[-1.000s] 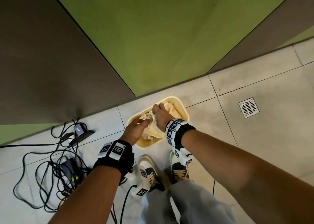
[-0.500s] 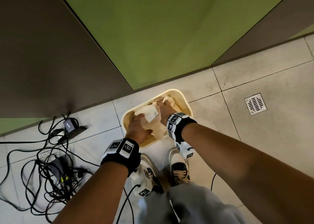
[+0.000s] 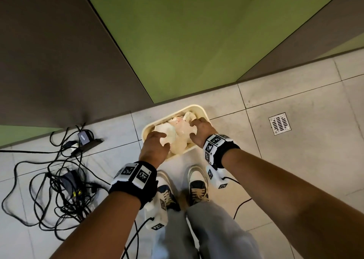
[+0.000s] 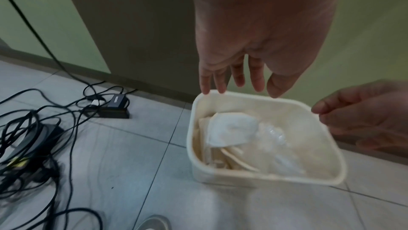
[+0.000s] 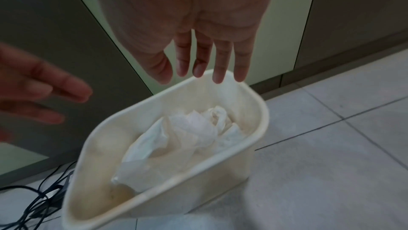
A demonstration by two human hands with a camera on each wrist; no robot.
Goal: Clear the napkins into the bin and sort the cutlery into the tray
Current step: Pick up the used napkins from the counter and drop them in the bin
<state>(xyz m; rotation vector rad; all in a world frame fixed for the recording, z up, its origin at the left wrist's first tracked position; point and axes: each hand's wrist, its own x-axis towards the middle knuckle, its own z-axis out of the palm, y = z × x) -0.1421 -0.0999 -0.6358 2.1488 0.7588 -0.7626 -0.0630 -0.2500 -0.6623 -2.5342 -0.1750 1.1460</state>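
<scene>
Fingers (image 5: 222, 59) of both hands are spread and straight, holding nothing. The left hand (image 3: 154, 148) hovers over the bin's (image 3: 197, 107) rim at about 8 o'clock, the right hand (image 3: 202, 131) at about 3 o'clock. The crumpled napkins (image 5: 189, 134) lie inside the bin, so this load looks done. No cutlery or tray is in view; that sorting seems left.

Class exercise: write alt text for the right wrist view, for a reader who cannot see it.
An open right hand hangs, fingers down, above a cream bin holding crumpled white napkins. The left hand, also open, shows at the left edge, above tiled floor.
</scene>
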